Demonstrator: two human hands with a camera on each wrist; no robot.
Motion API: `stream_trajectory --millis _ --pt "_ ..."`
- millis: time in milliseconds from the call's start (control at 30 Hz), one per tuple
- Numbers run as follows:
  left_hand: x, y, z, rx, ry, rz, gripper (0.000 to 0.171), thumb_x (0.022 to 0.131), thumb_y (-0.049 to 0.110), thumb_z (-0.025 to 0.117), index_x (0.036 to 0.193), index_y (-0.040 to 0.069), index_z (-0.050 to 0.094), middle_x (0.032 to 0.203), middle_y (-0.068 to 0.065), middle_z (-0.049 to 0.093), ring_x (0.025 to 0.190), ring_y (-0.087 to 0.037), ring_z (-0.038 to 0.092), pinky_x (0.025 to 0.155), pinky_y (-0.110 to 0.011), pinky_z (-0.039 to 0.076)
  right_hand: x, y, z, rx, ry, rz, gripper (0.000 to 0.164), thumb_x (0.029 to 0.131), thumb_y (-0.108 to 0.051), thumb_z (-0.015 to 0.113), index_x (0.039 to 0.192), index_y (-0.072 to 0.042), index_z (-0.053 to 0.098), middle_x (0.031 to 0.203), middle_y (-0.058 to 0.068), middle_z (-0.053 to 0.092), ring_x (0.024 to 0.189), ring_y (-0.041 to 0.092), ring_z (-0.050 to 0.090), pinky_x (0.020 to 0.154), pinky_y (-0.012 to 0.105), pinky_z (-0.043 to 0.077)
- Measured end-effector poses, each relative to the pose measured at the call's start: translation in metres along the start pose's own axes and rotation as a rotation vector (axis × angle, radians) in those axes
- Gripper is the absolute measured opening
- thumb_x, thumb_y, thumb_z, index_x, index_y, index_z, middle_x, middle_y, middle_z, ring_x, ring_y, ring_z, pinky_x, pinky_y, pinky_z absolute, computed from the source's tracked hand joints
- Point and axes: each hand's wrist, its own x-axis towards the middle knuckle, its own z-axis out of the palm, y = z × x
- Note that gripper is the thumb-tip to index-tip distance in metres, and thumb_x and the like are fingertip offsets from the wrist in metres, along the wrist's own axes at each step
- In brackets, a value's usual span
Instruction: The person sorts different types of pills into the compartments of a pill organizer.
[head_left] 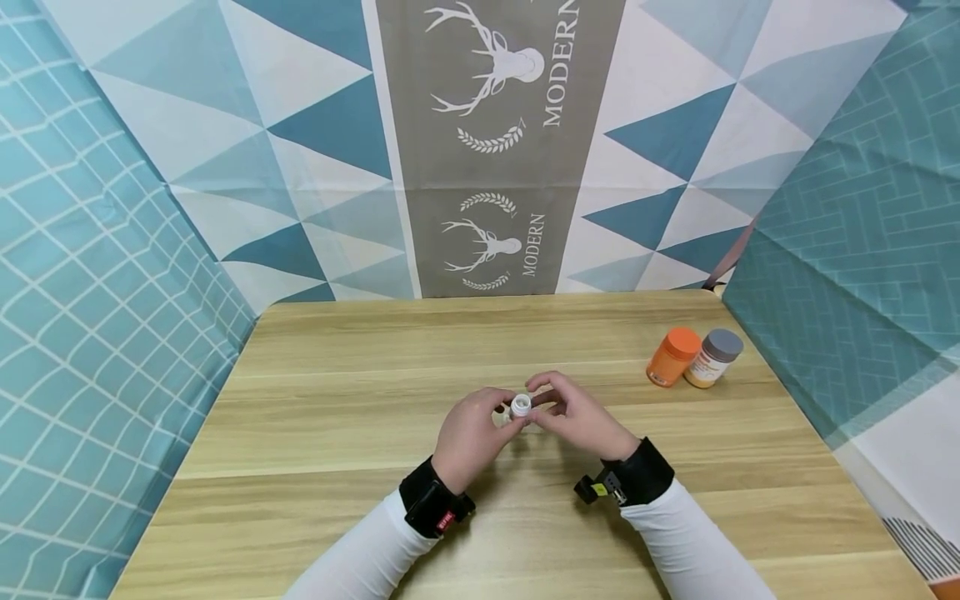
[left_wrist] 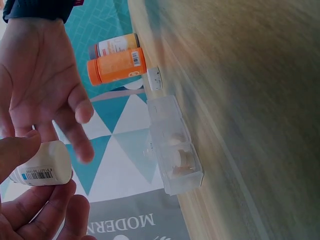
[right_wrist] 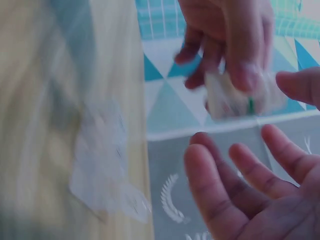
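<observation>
My left hand (head_left: 474, 433) grips a small white pill bottle (left_wrist: 57, 162) between thumb and fingers. From above, the bottle's mouth shows uncapped. Close beside the mouth is my right hand (head_left: 581, 419), its fingers spread and loosely bent, with nothing in its palm in the right wrist view. A clear plastic pill box (left_wrist: 161, 120) lies on the table under the hands, and pale tablets (left_wrist: 182, 158) show in its end compartment. The hands hide most of this box in the head view. A low white cap (left_wrist: 155, 78) rests on the table beyond the box.
At the table's right side stand an orange bottle (head_left: 672, 357) and a white-and-yellow bottle with a grey lid (head_left: 713, 358), side by side. The wooden table (head_left: 337, 367) ends at a patterned cloth backdrop (head_left: 487, 167). Tiled-print cloth hangs at both sides.
</observation>
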Motion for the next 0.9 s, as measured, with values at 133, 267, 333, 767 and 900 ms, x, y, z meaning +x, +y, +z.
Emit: stream_trajectory --millis 133,267,333,767,900 --pt "-0.002 0.001 0.000 -0.002 -0.003 0.003 0.027 0.089 0.033 0.074 0.111 0.017 0.073 0.100 0.004 0.070 0.090 -0.012 0.064 0.076 -0.032 0.052 0.001 -0.002 0.012 0.074 -0.004 -0.003 0.031 0.095 -0.011 0.067 0.123 -0.006 0.054 0.125 0.015 0.057 0.113 0.032 0.061 0.083 0.032 0.055" --pt "-0.002 0.001 -0.001 -0.002 0.002 0.005 0.026 0.088 0.030 0.074 0.111 0.017 0.074 0.099 0.004 0.070 0.090 -0.012 0.064 0.077 -0.032 0.052 0.002 -0.001 0.017 0.085 0.016 -0.005 0.027 0.097 -0.008 0.064 0.122 -0.005 0.056 0.124 0.016 0.058 0.111 0.032 0.060 0.081 0.031 0.055" --pt "-0.001 0.001 -0.001 0.004 0.004 0.013 0.027 0.088 0.030 0.074 0.111 0.016 0.073 0.099 0.004 0.070 0.089 -0.013 0.064 0.076 -0.032 0.052 0.003 0.001 0.018 0.079 0.030 -0.006 0.025 0.097 -0.008 0.063 0.122 -0.005 0.057 0.123 0.015 0.059 0.110 0.031 0.060 0.081 0.031 0.055" --pt "0.010 -0.003 -0.008 0.074 -0.128 0.021 0.049 0.087 0.034 0.075 0.128 0.011 0.062 0.125 -0.004 0.064 0.111 -0.019 0.061 0.091 -0.037 0.052 -0.005 0.009 0.002 -0.085 0.162 0.052 0.023 0.096 -0.014 0.066 0.117 -0.009 0.058 0.115 0.009 0.061 0.103 0.026 0.061 0.078 0.032 0.054" --pt "0.018 -0.006 -0.003 0.174 -0.222 0.076 0.041 0.087 0.023 0.073 0.125 0.010 0.065 0.125 -0.005 0.064 0.112 -0.022 0.062 0.091 -0.037 0.052 -0.008 0.014 -0.006 -0.229 0.171 0.075 0.022 0.095 -0.015 0.067 0.115 -0.011 0.059 0.108 0.005 0.065 0.098 0.022 0.061 0.077 0.033 0.052"
